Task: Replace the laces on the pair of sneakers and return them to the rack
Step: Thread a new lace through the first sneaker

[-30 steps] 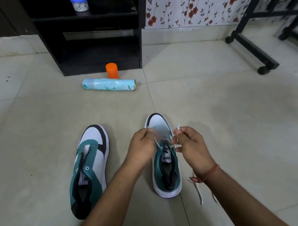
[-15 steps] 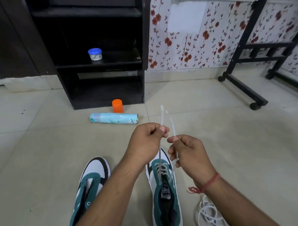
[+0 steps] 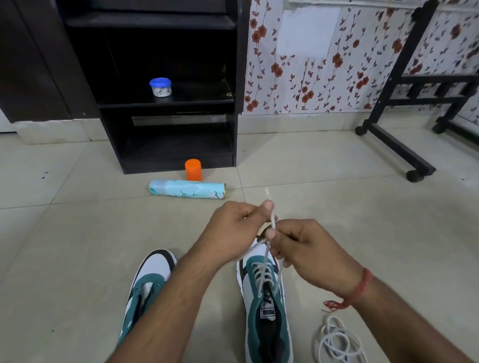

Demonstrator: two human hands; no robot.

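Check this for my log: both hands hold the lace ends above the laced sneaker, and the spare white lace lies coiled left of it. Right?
Not quite. The head view shows the spare white lace coiled to the right of the laced sneaker. The left hand and right hand do hold the lace ends above it.

"PUMA" on sneaker tongue point(image 3: 268, 312)

Open floor point(image 3: 71, 243) left; spray can point(image 3: 188, 189) lies before rack point(image 3: 236, 71)

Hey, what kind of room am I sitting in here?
Probably a room in a home: pale tiled floor, red-flowered wallpaper, and a black wooden shelf rack against the wall, near the teal-and-white sneakers.
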